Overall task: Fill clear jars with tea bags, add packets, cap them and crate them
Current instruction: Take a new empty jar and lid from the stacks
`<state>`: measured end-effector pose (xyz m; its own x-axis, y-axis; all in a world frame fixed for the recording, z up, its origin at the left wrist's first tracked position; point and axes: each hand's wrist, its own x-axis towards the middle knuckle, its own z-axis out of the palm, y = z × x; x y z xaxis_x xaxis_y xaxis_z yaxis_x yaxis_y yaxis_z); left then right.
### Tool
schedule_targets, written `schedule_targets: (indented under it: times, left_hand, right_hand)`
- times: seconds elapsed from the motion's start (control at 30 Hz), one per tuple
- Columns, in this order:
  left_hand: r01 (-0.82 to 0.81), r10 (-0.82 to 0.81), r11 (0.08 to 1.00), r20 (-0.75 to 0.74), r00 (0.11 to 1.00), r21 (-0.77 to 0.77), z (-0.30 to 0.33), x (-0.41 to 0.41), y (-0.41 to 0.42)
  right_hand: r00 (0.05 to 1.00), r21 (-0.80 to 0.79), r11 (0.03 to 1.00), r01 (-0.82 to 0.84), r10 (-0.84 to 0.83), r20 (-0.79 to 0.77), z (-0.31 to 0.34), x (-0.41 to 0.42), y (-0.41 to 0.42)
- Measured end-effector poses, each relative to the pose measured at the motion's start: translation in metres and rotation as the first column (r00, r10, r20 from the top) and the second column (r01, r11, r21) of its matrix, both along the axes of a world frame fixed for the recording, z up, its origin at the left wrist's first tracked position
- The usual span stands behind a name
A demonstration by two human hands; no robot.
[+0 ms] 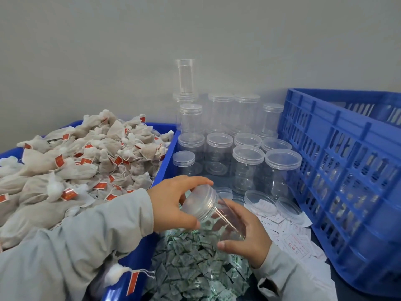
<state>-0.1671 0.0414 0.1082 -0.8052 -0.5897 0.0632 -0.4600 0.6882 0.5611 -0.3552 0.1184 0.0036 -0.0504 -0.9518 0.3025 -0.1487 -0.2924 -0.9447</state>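
Jar, clear and empty, held tilted between both hands above a heap of small packets. Its long axis slants from the base, cupped in the right hand, up-left to the capped mouth. There the left hand makes the working grip, fingers curled round the lid. Tea bags are piled in a blue tray left of that grip, nearer the left hand. Blue crate stands to its right.

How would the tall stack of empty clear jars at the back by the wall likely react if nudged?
The jar stack probably tips easily: a narrow jar stands on a capped one, well above its neighbours. The jars look empty and thin-walled, so likely light. Being round, one that fell would probably roll toward the blue crate.
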Motion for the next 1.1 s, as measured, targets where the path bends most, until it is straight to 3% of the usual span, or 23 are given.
schedule_targets:
  times: [0.17, 0.4, 0.5, 0.63, 0.77, 0.87, 0.93, 1.03, 1.1]
  left_hand:
    - [-0.044, 0.044, 0.999, -0.023, 0.999, 0.005, -0.003, -0.002, -0.002]
    - [-0.146, 0.146, 0.989, -0.047, 0.988, 0.021, -0.002, -0.004, -0.003]
    - [-0.150, 0.153, 0.987, -0.059, 0.986, 0.060, -0.003, -0.005, -0.002]
    - [-0.154, 0.160, 0.986, -0.092, 0.983, 0.066, -0.007, -0.007, -0.004]
    - [-0.154, 0.200, 0.971, -0.262, 0.944, 0.184, -0.008, -0.007, -0.007]
    - [-0.112, 0.252, 0.932, -0.395, 0.883, 0.344, -0.008, -0.008, -0.010]
    - [-0.106, 0.251, 0.933, -0.412, 0.876, 0.345, -0.009, -0.006, -0.012]
    - [-0.126, 0.196, 0.969, -0.355, 0.914, 0.211, -0.010, -0.004, -0.010]
    - [-0.115, 0.162, 0.981, -0.326, 0.931, 0.158, -0.010, -0.003, -0.008]
  right_hand:
    - [0.958, -0.147, 0.980, 0.133, -0.165, -0.234, -0.002, 0.003, 0.002]
    - [0.768, -0.333, 0.920, 0.205, -0.362, -0.528, -0.002, 0.007, -0.003]
    - [0.648, -0.496, 0.831, 0.250, -0.525, -0.552, 0.001, 0.013, -0.002]
    - [0.703, -0.464, 0.844, 0.268, -0.501, -0.505, 0.002, 0.015, -0.002]
    - [0.853, -0.236, 0.905, 0.354, -0.416, -0.315, 0.001, 0.015, -0.003]
    - [0.925, -0.150, 0.916, 0.371, -0.379, -0.020, 0.008, 0.019, 0.001]
    - [0.950, -0.102, 0.965, 0.242, -0.214, 0.228, 0.012, 0.021, 0.002]
    - [0.828, -0.068, 0.995, -0.067, 0.094, 0.553, 0.018, 0.023, 0.002]
    - [0.750, -0.072, 0.968, -0.242, 0.233, 0.619, 0.020, 0.023, 0.002]
